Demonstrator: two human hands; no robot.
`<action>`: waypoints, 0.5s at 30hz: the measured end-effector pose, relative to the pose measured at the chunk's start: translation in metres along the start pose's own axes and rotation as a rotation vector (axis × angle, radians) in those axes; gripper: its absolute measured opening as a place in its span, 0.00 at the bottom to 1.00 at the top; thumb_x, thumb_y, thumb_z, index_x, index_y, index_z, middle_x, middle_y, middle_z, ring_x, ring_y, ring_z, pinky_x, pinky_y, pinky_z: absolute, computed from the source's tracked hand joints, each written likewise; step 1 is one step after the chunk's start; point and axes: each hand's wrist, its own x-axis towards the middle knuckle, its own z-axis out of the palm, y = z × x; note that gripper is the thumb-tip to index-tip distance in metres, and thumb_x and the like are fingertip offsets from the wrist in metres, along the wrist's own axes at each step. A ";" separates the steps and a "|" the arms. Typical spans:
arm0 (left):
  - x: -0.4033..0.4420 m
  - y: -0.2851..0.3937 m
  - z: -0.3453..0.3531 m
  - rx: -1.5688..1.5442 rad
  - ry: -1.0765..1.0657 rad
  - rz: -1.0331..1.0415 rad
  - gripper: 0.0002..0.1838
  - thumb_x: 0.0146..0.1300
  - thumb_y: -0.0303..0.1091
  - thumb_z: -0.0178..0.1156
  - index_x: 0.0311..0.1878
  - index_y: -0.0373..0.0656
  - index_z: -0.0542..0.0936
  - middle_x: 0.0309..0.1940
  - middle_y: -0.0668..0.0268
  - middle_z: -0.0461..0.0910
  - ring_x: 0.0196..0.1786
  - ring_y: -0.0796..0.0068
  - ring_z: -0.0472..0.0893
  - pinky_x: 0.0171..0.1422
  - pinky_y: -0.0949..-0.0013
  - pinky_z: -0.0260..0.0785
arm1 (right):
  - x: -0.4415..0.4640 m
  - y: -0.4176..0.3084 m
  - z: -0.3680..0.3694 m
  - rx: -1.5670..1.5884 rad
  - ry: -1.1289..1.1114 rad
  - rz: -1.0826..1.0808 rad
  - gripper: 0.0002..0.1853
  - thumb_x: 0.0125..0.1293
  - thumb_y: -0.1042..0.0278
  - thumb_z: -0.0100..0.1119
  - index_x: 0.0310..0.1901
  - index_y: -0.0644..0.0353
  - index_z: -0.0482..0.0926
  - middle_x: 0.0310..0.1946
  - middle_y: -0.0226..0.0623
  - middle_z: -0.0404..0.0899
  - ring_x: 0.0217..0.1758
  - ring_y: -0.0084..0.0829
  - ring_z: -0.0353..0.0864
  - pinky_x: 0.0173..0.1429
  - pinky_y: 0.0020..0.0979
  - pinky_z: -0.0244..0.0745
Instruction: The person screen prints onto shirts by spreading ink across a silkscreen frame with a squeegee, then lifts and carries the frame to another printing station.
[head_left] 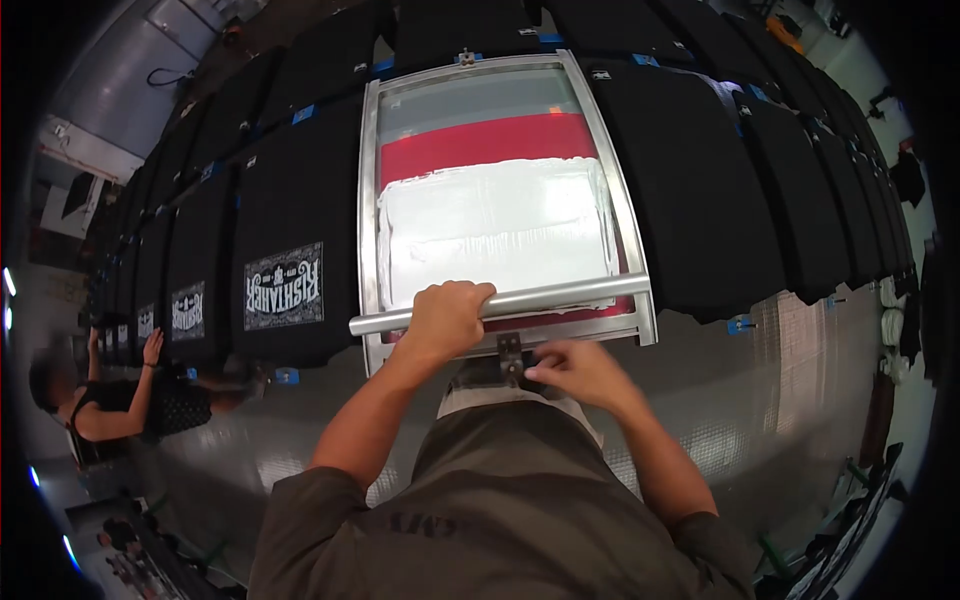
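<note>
My left hand (445, 318) is wrapped round a silver squeegee bar (570, 294). The bar lies aslant across the near end of a screen-printing frame (369, 190), its right end higher than its left. Thick white ink (495, 215) covers much of the mesh, with a red band (485, 143) beyond it. Close to my waist, my right hand (580, 372) has its fingers closed beside a small metal bracket (510, 358) at the frame's near edge. What those fingers grip, perhaps a dark knob, is partly hidden.
Black shirts on boards stand in rows on both sides, such as the plain one (690, 190) at right. At left, a black shirt (300, 170) carries a white print (284, 286). Another person (115, 400) reaches over the boards at far left.
</note>
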 end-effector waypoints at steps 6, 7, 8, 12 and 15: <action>0.008 0.002 0.009 0.048 -0.232 -0.092 0.19 0.49 0.26 0.59 0.47 0.49 0.84 0.36 0.58 0.85 0.42 0.53 0.83 0.46 0.52 0.75 | 0.001 -0.052 -0.078 -1.018 0.592 -0.626 0.31 0.40 0.64 0.80 0.50 0.55 0.80 0.37 0.31 0.81 0.47 0.34 0.80 0.53 0.36 0.75; 0.011 0.000 0.008 0.052 -0.267 -0.123 0.18 0.50 0.27 0.61 0.47 0.49 0.84 0.36 0.58 0.85 0.42 0.54 0.83 0.47 0.51 0.75 | 0.015 -0.038 -0.086 -1.106 0.603 -0.645 0.31 0.39 0.64 0.80 0.49 0.55 0.80 0.37 0.33 0.82 0.46 0.36 0.81 0.51 0.37 0.76; 0.009 -0.004 0.006 0.051 -0.270 -0.124 0.18 0.50 0.27 0.61 0.47 0.49 0.84 0.36 0.58 0.85 0.42 0.54 0.83 0.47 0.51 0.75 | 0.029 -0.024 -0.093 -1.195 0.618 -0.665 0.30 0.39 0.64 0.80 0.49 0.55 0.79 0.37 0.36 0.82 0.45 0.38 0.82 0.50 0.38 0.77; -0.029 -0.054 -0.029 0.086 -0.113 -0.224 0.14 0.48 0.36 0.70 0.40 0.46 0.83 0.32 0.56 0.84 0.41 0.53 0.84 0.51 0.48 0.72 | 0.055 0.001 -0.104 -1.190 0.173 -0.150 0.11 0.48 0.69 0.71 0.34 0.57 0.80 0.30 0.41 0.83 0.37 0.45 0.85 0.37 0.44 0.79; -0.081 -0.092 -0.008 0.184 0.059 -0.113 0.10 0.43 0.28 0.68 0.31 0.44 0.79 0.28 0.60 0.79 0.36 0.57 0.81 0.63 0.45 0.67 | 0.035 0.029 -0.086 -1.101 0.368 -0.294 0.06 0.48 0.76 0.62 0.28 0.53 0.79 0.27 0.39 0.81 0.32 0.43 0.84 0.33 0.42 0.79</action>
